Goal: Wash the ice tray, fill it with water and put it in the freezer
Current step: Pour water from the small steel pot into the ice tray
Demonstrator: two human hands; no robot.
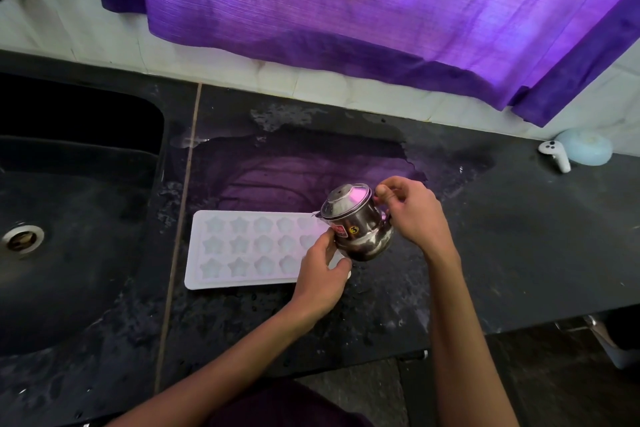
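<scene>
Steel jug (358, 224), gripped at handle by right hand (412, 215) & steadied underneath by left hand (325, 267), is tilted w/ spout over ice tray (242, 248) laid flat on wet counter (485, 236) beside sink (69, 218), presumably for filling.

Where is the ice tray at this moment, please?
In the head view, the ice tray lies flat on the wet counter, right of the sink, under the steel jug.
</scene>
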